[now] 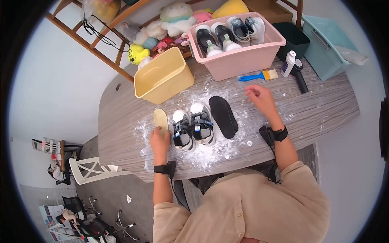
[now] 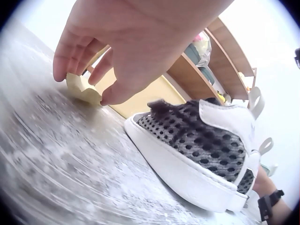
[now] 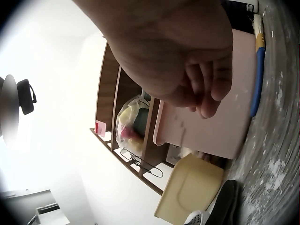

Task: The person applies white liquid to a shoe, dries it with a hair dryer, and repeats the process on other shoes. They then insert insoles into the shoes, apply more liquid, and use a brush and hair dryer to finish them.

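My left hand (image 1: pixel 160 141) grips the near end of a pale yellow insole (image 1: pixel 161 117) at the left of the shoes; in the left wrist view thumb and fingers close on the insole's edge (image 2: pixel 83 89). Beside it stand a left shoe (image 1: pixel 182 129) and a right shoe (image 1: pixel 201 123), dark mesh with white toes and soles, toes pointing away from me. Just right of them lie black insoles (image 1: pixel 223 117), overlapping. My right hand (image 1: pixel 261 99) hovers over the table with fingers loosely curled and nothing in them, near the blue-handled brush (image 1: pixel 259 75).
White powder covers much of the wooden table (image 1: pixel 121 121). At the back are a yellow bin (image 1: pixel 166 81), a pink bin (image 1: pixel 243 58) holding several shoes, a white bottle (image 1: pixel 289 64), a black handheld tool (image 1: pixel 300 77) and a teal bin (image 1: pixel 324 48). A shelf (image 1: pixel 81 28) rises behind.
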Demonstrator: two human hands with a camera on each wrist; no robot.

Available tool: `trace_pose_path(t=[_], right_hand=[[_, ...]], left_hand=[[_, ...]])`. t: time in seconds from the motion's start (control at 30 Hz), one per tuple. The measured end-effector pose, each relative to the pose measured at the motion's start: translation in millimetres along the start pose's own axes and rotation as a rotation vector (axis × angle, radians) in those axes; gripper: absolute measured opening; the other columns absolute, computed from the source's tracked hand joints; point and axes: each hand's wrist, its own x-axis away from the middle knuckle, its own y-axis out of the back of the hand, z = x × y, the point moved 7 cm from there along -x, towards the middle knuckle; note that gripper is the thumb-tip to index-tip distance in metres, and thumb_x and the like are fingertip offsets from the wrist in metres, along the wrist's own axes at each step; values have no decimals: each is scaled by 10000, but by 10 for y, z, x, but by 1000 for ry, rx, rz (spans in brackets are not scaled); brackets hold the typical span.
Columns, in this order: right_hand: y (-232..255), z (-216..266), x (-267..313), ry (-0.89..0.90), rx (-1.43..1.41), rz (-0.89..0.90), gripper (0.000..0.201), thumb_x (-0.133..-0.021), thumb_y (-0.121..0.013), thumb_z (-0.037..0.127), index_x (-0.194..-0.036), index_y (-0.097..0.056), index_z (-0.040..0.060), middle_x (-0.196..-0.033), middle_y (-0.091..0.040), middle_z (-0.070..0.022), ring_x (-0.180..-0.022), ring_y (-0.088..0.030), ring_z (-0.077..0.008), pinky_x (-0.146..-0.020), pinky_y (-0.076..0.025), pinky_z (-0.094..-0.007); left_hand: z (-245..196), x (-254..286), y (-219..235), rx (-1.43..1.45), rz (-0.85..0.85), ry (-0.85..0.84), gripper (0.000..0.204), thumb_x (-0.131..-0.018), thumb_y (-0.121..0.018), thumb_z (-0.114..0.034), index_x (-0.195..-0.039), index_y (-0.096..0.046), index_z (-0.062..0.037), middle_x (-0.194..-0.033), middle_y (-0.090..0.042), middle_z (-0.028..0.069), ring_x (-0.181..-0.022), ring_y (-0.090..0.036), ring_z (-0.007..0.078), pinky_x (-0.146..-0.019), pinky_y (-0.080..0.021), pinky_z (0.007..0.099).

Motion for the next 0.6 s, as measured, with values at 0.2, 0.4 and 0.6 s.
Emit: trace_pose_path(t=[0.2, 0.4, 0.6], right_hand=[[-53, 100, 43, 57, 58, 23, 183, -879, -559, 63, -1026, -630, -20, -819, -652, -54, -665, -578, -88, -617, -474, -224], [-69, 168, 76, 42, 81, 26, 174, -865, -553, 69, -995, -635, -13, -823, -680, -73, -714, -608, -109, -665, -489, -248], [-93, 78, 70, 6, 42, 72, 181, -859, -553, 76, -987, -630, -25, -795, -660, -62, -656, -596, -104, -624, -485, -247]], left_hand=[[45, 5, -160, 8, -55, -28, 351, -753, -699, -239, -1011, -619, -16, -1001, -607, 195, -894, -583, 377, -783, -473, 444], [235, 72, -129, 159, -14, 199, 391, -764, -706, -248, -1061, -606, -14, -975, -604, 166, -877, -572, 328, -777, -469, 400], [132, 383, 266, 333, -196, 78, 374, -804, -695, -205, -1108, -590, -13, -1057, -616, 126, -897, -594, 244, -739, -477, 367]])
